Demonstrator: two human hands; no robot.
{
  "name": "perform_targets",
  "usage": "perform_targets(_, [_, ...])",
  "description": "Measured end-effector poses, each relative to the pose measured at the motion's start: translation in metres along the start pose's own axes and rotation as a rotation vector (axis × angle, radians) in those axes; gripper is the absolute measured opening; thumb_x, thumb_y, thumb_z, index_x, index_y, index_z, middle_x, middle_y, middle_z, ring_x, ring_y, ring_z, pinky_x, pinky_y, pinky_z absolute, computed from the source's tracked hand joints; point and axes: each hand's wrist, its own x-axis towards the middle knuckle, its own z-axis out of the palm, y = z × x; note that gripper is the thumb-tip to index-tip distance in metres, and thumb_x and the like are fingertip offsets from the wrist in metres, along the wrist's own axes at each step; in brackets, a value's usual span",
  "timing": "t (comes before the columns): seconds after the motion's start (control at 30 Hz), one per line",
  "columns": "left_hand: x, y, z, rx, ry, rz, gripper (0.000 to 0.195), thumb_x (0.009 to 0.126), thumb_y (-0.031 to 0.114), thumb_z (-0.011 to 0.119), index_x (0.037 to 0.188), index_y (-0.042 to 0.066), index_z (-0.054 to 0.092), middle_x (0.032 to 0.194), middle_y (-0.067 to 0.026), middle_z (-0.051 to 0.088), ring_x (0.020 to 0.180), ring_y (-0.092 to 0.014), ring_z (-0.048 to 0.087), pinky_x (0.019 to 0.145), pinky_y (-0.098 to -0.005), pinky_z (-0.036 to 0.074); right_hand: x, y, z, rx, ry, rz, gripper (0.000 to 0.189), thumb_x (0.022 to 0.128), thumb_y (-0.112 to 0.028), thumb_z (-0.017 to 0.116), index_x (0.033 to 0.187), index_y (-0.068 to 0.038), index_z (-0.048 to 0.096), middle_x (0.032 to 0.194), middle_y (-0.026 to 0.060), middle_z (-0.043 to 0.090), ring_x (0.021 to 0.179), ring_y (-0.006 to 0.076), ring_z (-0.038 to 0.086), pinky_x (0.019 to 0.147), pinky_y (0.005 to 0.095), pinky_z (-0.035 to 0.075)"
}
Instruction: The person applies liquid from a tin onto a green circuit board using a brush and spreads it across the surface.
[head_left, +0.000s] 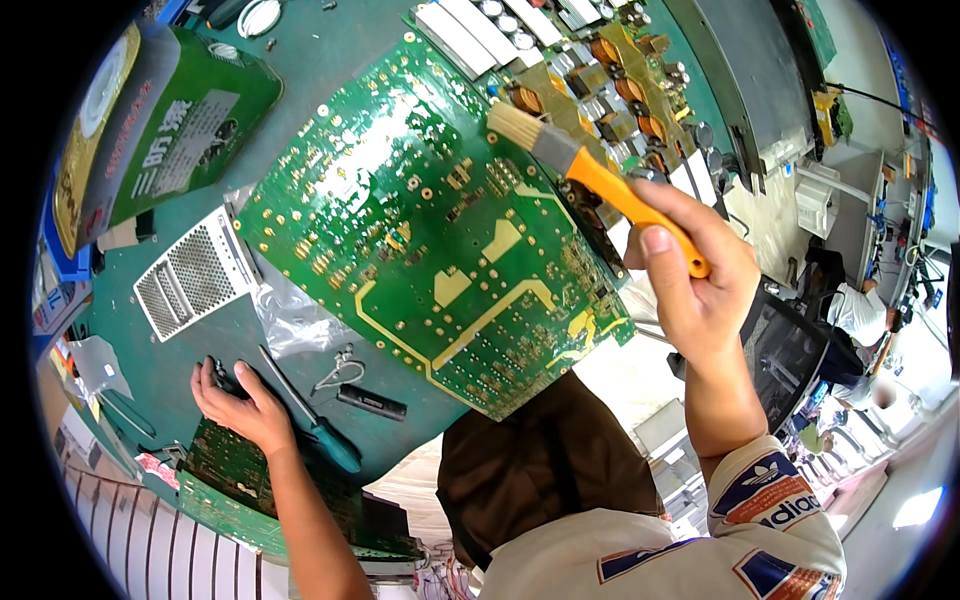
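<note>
A large green circuit board (420, 217) lies on the green work mat (300, 90), its upper part wet-looking and glossy. My right hand (697, 270) grips the orange handle of a flat paintbrush (551, 146); its pale bristles are over the board's right edge, and whether they touch cannot be told. To the lower left, my left hand (244, 405) rests by a small dark object (229, 379) that its fingers partly hide, so its hold is unclear. Beside that hand lies a screwdriver (330, 439) with a teal handle.
A green metal can (195, 120) stands at upper left, near a perforated white metal cover (195, 274) and a clear plastic bag (300, 315). A black cylinder (371, 402) lies below the board. Boards with coils (630, 90) fill the upper right. People (859, 311) are far right.
</note>
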Motion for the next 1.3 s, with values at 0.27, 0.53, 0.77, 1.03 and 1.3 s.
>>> perform_targets(0.27, [0.001, -0.001, 0.003, 0.091, 0.020, 0.066, 0.046, 0.099, 0.032, 0.053, 0.131, -0.001, 0.051, 0.134, -0.0221, 0.047, 0.125, -0.037, 0.043, 0.106, -0.0479, 0.031, -0.049, 0.005, -0.009, 0.400, 0.058, 0.202, 0.024, 0.097, -0.003, 0.056, 0.118, 0.007, 0.062, 0.073, 0.0095, 0.064, 0.065, 0.0150, 0.063, 0.062, 0.0276, 0.052])
perform_targets(0.53, [-0.002, -0.006, 0.008, 0.126, 0.069, 0.082, 0.046, 0.099, 0.034, 0.051, 0.131, 0.001, 0.052, 0.133, -0.0219, 0.048, 0.123, -0.039, 0.044, 0.105, -0.0488, 0.032, -0.117, -0.001, -0.004, 0.812, 0.191, 0.328, 0.018, 0.095, -0.006, 0.057, 0.107, 0.007, 0.058, 0.070, 0.0120, 0.062, 0.060, 0.0232, 0.063, 0.059, 0.0339, 0.053])
perform_targets(0.77, [-0.002, -0.005, 0.016, 0.076, 0.091, 0.024, 0.045, 0.097, 0.038, 0.052, 0.130, 0.007, 0.054, 0.136, -0.0190, 0.047, 0.127, -0.038, 0.040, 0.105, -0.0531, 0.031, -0.183, -0.014, 0.031, 1.020, 0.209, 0.340, 0.017, 0.088, -0.001, 0.059, 0.096, -0.004, 0.045, 0.073, 0.0087, 0.057, 0.060, 0.0194, 0.058, 0.057, 0.0297, 0.047])
perform_targets(1.03, [-0.004, -0.005, 0.016, 0.078, 0.096, -0.012, 0.047, 0.096, 0.040, 0.052, 0.132, 0.009, 0.053, 0.139, -0.0172, 0.045, 0.130, -0.038, 0.038, 0.106, -0.0555, 0.029, -0.210, -0.048, 0.077, 0.546, 0.024, 0.156, 0.028, 0.092, 0.007, 0.045, 0.114, 0.005, 0.061, 0.083, 0.0084, 0.061, 0.069, 0.0131, 0.058, 0.064, 0.0260, 0.045])
perform_targets(1.3, [-0.004, -0.004, 0.015, 0.081, 0.103, -0.039, 0.047, 0.096, 0.040, 0.053, 0.131, 0.009, 0.053, 0.139, -0.0173, 0.044, 0.131, -0.037, 0.036, 0.106, -0.0564, 0.028, -0.208, -0.056, 0.108, 0.544, 0.064, 0.290, 0.024, 0.093, 0.005, 0.047, 0.110, 0.006, 0.064, 0.075, 0.0063, 0.061, 0.065, 0.0107, 0.056, 0.060, 0.0238, 0.044])
